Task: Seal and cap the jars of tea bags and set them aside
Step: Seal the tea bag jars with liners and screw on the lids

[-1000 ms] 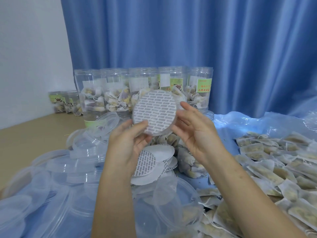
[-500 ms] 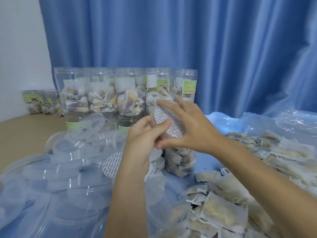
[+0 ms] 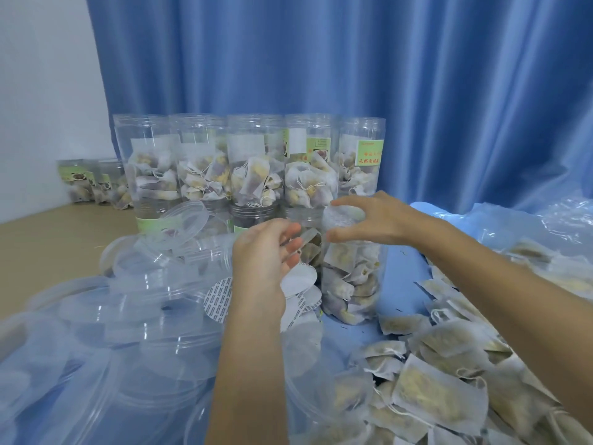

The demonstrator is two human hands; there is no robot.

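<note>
The right hand (image 3: 382, 220) holds a seal disc (image 3: 344, 216) in curled fingers atop the open jar (image 3: 351, 277) on the blue surface (image 3: 404, 284). The left hand (image 3: 266, 252) hovers beside it, fingers loose, holding nothing. Clear lids (image 3: 128, 300) crowd the left, loose tea bags (image 3: 449, 364) the right, filled jars (image 3: 250, 168) stand behind.

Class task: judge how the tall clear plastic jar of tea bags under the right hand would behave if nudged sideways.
The tall clear plastic jar of tea bags looks narrow for its height, so probably tippy. Its loose paper bags suggest it is light and would slide easily. The right hand on its top likely steadies it.
</note>
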